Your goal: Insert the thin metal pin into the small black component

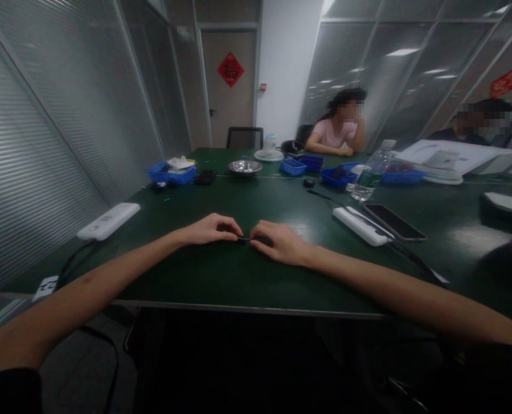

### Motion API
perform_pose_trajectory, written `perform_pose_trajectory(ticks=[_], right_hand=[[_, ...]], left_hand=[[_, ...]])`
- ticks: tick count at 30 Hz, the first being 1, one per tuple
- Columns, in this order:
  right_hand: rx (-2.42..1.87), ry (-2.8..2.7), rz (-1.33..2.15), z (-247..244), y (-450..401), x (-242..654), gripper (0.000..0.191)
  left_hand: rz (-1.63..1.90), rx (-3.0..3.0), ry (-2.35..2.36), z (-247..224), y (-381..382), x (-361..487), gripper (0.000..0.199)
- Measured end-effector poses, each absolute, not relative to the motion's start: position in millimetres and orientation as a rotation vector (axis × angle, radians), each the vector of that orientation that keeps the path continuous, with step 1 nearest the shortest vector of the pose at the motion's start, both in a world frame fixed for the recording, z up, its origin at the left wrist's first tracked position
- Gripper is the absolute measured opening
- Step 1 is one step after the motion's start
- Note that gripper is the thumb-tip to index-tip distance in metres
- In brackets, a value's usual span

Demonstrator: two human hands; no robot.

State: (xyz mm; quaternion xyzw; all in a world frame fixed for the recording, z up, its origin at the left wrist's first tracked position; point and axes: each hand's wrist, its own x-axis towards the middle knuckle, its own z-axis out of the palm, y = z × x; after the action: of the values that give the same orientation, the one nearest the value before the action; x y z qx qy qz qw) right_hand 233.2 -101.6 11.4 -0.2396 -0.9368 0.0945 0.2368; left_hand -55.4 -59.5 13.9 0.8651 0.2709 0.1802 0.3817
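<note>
The small, slim black piece [241,239] sits against a broad, flat surface [204,282] of deep green. A rectangular plastic tray [293,167] is bright blue. The red paper diamond [230,69] bears a black character; the slatted blind [23,144] shows fine grey-and-white stripes.

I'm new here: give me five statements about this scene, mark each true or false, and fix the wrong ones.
1. The left hand holds a small dark item. True.
2. The right hand is on the clear bottle. False: it is close beside the left hand.
3. A metal bowl sits beyond the hands. True.
4. The clear bottle lies on its side. False: it stands upright.
5. The diamond-shaped sign on the door is red. True.
</note>
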Motion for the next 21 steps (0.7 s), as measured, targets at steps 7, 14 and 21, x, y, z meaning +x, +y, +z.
perform_pose_trajectory(ticks=[7, 14, 21], right_hand=[[-0.653, -2.57, 0.272, 7.7, -98.5, 231.8, 0.019], [-0.813, -2.427, 0.263, 6.2, -93.8, 230.1, 0.011], [-1.138, -2.265, 0.265, 9.6, -90.0, 230.3, 0.009]], left_hand=[[0.476, 2.249, 0.683, 13.1, -64.4, -45.7, 0.033], [0.508, 2.169, 0.725, 10.9, -64.0, -45.0, 0.062], [0.56, 2.317, 0.774, 18.6, -66.9, -48.4, 0.039]])
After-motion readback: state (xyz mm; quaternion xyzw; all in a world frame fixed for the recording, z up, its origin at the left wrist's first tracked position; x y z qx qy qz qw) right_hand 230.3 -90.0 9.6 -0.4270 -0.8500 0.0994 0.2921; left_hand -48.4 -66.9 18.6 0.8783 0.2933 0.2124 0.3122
